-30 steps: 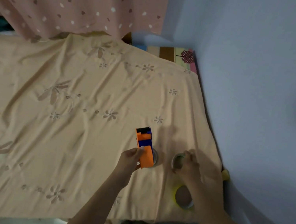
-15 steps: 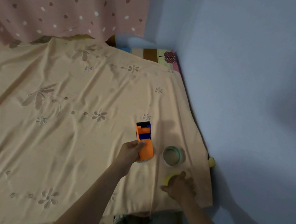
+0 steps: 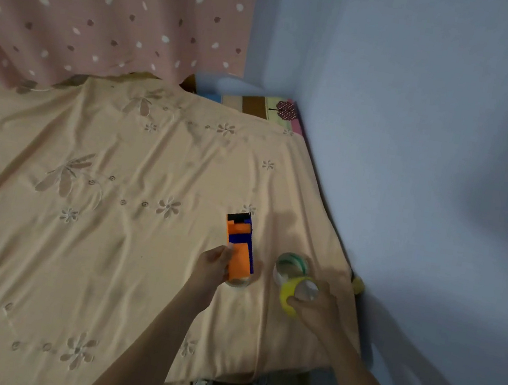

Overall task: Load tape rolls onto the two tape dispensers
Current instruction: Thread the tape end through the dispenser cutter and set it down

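My left hand (image 3: pixel 211 265) grips an orange and blue tape dispenser (image 3: pixel 239 249) by its lower end, just above the bed sheet. A clear tape roll (image 3: pixel 238 283) peeks out under the dispenser's lower end. My right hand (image 3: pixel 320 304) holds a yellow tape roll (image 3: pixel 288 294) lifted off the sheet and tilted, its clear core facing up. A green-rimmed clear tape roll (image 3: pixel 292 264) lies flat on the sheet just beyond the yellow one. Only one dispenser is in view.
The peach flowered bed sheet (image 3: pixel 96 201) covers the bed. A bluish wall (image 3: pixel 433 153) runs along the bed's right edge. A pink spotted curtain (image 3: pixel 109 6) hangs at the back. A small yellow object (image 3: pixel 357 285) sits between bed edge and wall.
My right hand left the green-rimmed roll, reached down to the yellow roll near the bed's edge and lifted it. My left hand kept holding the dispenser in about the same place.
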A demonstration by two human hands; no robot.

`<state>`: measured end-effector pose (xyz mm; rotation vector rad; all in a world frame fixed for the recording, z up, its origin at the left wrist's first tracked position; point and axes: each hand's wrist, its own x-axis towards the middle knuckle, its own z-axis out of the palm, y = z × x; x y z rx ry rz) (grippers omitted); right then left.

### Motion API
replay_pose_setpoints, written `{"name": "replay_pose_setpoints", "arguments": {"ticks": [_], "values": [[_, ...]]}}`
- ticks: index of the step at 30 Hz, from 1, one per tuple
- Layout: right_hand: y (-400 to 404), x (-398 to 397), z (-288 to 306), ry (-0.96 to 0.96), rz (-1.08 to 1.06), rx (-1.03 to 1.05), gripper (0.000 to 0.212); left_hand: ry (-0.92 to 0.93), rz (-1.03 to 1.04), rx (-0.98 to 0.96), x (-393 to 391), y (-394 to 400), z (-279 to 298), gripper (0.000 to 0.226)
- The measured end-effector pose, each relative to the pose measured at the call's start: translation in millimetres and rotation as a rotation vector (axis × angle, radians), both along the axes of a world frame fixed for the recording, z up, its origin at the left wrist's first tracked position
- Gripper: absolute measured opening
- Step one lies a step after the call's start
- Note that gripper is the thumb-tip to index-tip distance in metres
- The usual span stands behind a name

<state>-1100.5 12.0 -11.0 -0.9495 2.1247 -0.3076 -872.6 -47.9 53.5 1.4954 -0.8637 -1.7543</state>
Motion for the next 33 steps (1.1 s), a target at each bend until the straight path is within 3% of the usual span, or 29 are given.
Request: {"name": "replay_pose_setpoints", "arguments": {"ticks": [5, 10, 14, 20, 27, 33], "values": [[-26, -15, 40, -0.073, -0.027, -0.147, 0.067, 0.003, -0.014, -0.109, 0, -5, 16, 0.03], [-47, -7, 80, -0.482, -0.052, -0.305, 0.072, 0.083, 0.026, -0.178, -6, -14, 28, 0.037], [-57, 10, 103, -0.849, -0.056, -0.31, 0.077, 0.083, -0.019, -0.287, -12, -20, 40, 0.037], [-68, 23, 118, -0.85, -0.041, -0.306, 0.079, 0.113, -0.029, -0.34, -12, -20, 49, 0.051], [-71, 41, 129, -0.821, 0.016, -0.305, 0.08, 0.159, -0.005, -0.244, -22, -13, 52, 0.046], [-74, 56, 141, -0.741, 0.08, -0.253, 0.059, 0.052, -0.117, -0.389, -10, -22, 48, 0.025]]}}
